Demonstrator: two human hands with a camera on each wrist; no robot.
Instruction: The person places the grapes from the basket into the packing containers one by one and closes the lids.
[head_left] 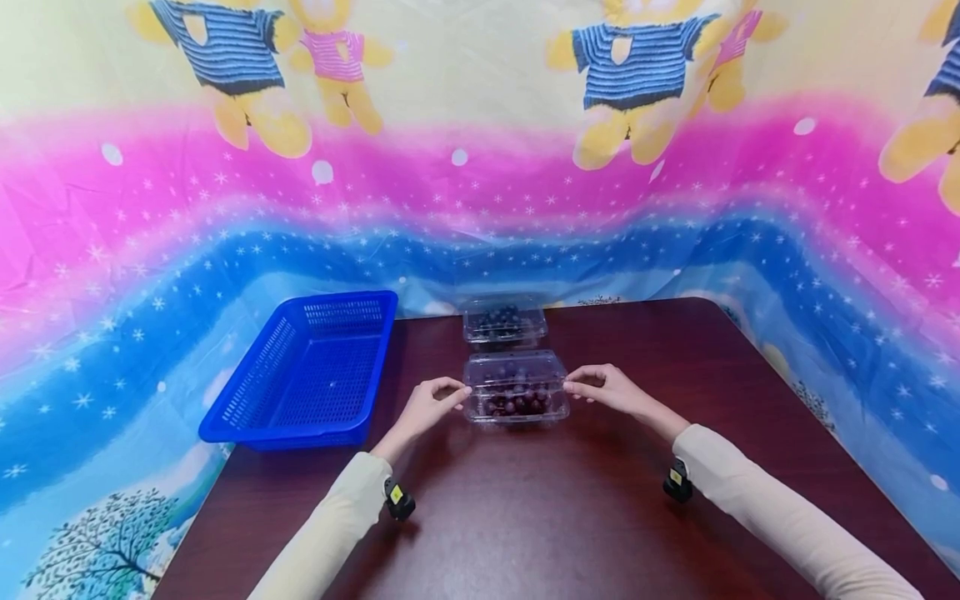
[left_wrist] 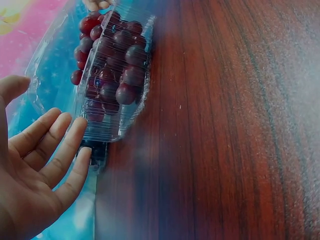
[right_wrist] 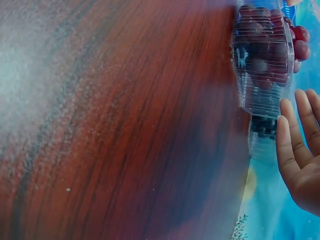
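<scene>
A clear plastic clamshell box [head_left: 516,367] of dark red grapes [head_left: 517,406] sits on the table between my two hands. My left hand [head_left: 435,402] is at its left end. In the left wrist view, that hand's fingers [left_wrist: 62,157] are extended near the box's end, with the thumb apart from them by the clear lid. At the opposite end is my right hand [head_left: 609,387], its straight fingers [right_wrist: 286,145] close to the ribbed wall in the right wrist view. The right thumb is out of that view.
Behind the grapes stands a second clear box [head_left: 504,321] holding small dark fruit. A blue slotted basket [head_left: 375,367] lies at the left, overhanging the table's edge. A patterned curtain [head_left: 517,183] hangs around the brown table [head_left: 525,517].
</scene>
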